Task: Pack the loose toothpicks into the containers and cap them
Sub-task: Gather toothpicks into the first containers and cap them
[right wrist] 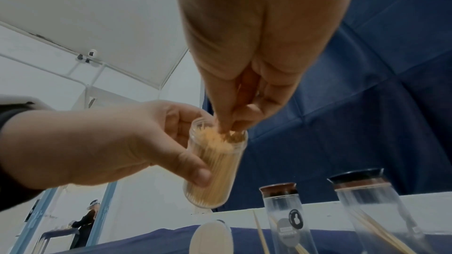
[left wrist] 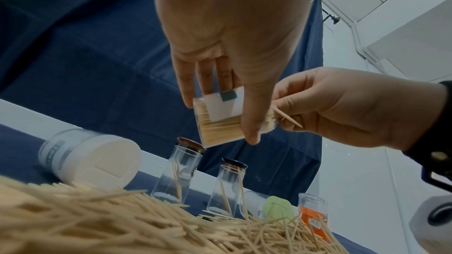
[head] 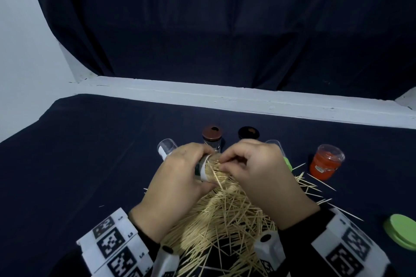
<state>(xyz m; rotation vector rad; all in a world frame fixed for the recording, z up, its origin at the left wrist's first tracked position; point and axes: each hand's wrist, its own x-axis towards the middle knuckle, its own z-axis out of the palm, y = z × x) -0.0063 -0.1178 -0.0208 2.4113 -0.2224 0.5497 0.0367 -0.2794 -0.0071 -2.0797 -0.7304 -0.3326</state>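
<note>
My left hand (head: 198, 164) grips a clear container (head: 206, 173) packed with toothpicks and holds it tilted above the table. In the left wrist view its thumb and fingers wrap the container (left wrist: 220, 123). My right hand (head: 225, 162) is at the container's open mouth, its fingertips (right wrist: 227, 128) pinching a few toothpicks among those that fill the container (right wrist: 215, 171). One pinched toothpick (left wrist: 288, 117) sticks out below the right hand (left wrist: 283, 111). A large pile of loose toothpicks (head: 225, 216) lies on the dark blue cloth under both hands.
Behind the hands stand a brown-capped container (head: 212, 136) and a black-capped one (head: 248, 133). A white-capped container (head: 165, 148) and a green-capped one (head: 286, 159) lie on their sides. An orange jar (head: 326, 162) and a green lid (head: 403, 234) are at the right.
</note>
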